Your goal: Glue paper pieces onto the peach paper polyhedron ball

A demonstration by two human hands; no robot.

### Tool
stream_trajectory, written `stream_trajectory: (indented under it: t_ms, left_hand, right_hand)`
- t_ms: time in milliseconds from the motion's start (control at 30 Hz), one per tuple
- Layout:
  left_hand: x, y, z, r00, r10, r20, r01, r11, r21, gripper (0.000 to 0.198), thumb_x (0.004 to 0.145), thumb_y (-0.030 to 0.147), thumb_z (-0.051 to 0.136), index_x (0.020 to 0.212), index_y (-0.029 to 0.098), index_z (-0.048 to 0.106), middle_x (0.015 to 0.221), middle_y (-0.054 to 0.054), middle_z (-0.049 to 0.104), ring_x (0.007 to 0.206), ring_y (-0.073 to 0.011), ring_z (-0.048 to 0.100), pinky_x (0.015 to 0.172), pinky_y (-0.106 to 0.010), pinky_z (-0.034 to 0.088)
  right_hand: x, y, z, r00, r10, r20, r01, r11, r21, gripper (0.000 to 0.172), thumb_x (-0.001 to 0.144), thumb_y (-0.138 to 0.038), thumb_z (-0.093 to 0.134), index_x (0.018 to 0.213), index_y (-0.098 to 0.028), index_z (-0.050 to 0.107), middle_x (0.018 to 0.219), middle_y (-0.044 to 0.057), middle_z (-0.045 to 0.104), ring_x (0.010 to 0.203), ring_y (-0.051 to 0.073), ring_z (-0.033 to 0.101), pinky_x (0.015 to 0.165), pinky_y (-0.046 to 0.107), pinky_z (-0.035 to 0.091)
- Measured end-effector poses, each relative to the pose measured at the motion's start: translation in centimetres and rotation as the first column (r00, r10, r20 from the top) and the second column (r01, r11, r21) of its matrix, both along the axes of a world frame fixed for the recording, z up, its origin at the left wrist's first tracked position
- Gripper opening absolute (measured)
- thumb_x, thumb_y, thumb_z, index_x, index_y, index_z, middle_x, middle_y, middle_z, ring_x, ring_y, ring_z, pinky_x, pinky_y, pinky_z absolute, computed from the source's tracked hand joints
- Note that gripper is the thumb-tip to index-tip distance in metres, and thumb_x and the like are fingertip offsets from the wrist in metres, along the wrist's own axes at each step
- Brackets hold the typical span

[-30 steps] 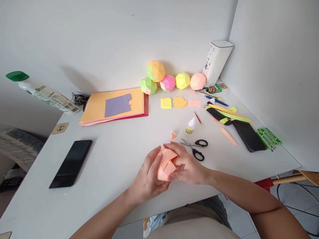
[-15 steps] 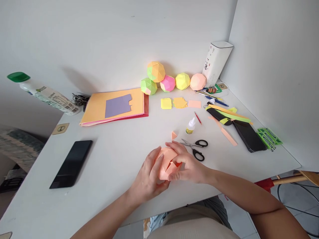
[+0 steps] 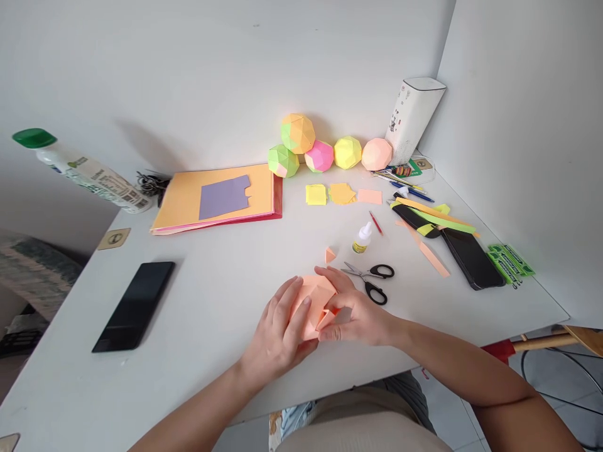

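Observation:
A peach folded-paper ball [image 3: 311, 295] is held between my two hands over the near part of the table. My left hand [image 3: 280, 323] wraps its left side, fingers spread over the top and thumb underneath. On the right side, my right hand [image 3: 355, 311] grips it with thumb and fingers around a flap that sticks out near an opening. Just beyond the ball lies a small folded peach paper piece [image 3: 330, 255]. Scissors [image 3: 367, 276] with black handles lie spread beside my right hand, and a small white glue bottle [image 3: 362, 237] stands behind them.
Finished paper balls [image 3: 347, 152] line the wall. Before them lie paper squares [image 3: 316, 194] and a red pencil [image 3: 375, 223]. A phone [image 3: 135, 306] and a paper stack [image 3: 183, 191] are on the left. Paper strips, a black phone [image 3: 472, 258] and green packets [image 3: 510, 263] occupy the right.
The paper ball has turned slightly in my hands, and the flap by my right thumb looks narrower. Both hands keep hold of the ball. The view has shifted a little.

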State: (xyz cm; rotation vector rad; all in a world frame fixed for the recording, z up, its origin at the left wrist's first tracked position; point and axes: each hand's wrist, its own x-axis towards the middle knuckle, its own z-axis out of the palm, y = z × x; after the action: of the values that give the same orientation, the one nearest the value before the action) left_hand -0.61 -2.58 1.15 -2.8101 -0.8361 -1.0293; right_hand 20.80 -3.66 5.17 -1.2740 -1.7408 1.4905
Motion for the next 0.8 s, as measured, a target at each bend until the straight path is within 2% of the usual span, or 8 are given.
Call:
stream_trajectory:
  t_ms: [133,367,567,800]
  left_hand:
    - [0.1,-0.1,0.0,1.000,0.020,0.015,-0.020,0.999,0.025,0.091,0.081,0.015,0.069,0.152,0.012,0.013,0.148,-0.030,0.031,0.132,-0.0431,0.041,0.089,-0.058,0.053]
    - [0.4,-0.4,-0.3,0.997,0.049,0.061,-0.043,0.995,-0.090,0.093,0.080,0.014,0.067,0.153,0.014,0.009,0.145,-0.028,0.033,0.131,-0.0413,0.041,0.091,-0.057,0.053]
    - [0.7,-0.4,-0.1,0.997,0.053,0.063,-0.047,0.995,-0.092,0.094,0.078,0.011,0.066,0.153,0.011,0.009,0.141,-0.029,0.034,0.130,-0.0426,0.040,0.091,-0.058,0.051]
    - [0.6,-0.4,-0.2,0.995,0.078,0.064,-0.077,0.997,-0.015,0.091,0.079,0.016,0.069,0.151,0.011,0.014,0.143,-0.029,0.034,0.129,-0.0427,0.042,0.091,-0.058,0.052]
  right_hand:
    - [-0.2,-0.1,-0.5,0.996,-0.047,-0.077,0.045,0.999,-0.019,0.032,0.067,-0.050,0.082,0.074,-0.021,0.071,0.160,0.000,0.024,0.150,0.030,0.007,0.121,0.052,0.016]
    - [-0.6,-0.3,-1.0,0.982,-0.121,-0.142,0.109,0.990,-0.093,0.033,0.066,-0.052,0.082,0.068,-0.022,0.070,0.159,-0.002,0.025,0.148,0.031,0.017,0.120,0.052,0.021]
    - [-0.7,-0.4,-1.0,0.994,-0.078,-0.074,0.079,0.997,0.012,0.035,0.070,-0.055,0.078,0.068,-0.021,0.069,0.159,-0.001,0.025,0.150,0.030,0.008,0.121,0.051,0.016]
    - [-1.0,-0.5,-1.4,0.998,-0.046,-0.040,0.053,0.984,0.168,0.038,0.079,-0.054,0.071,0.065,-0.019,0.065,0.158,0.003,0.028,0.150,0.029,0.007,0.121,0.050,0.015]
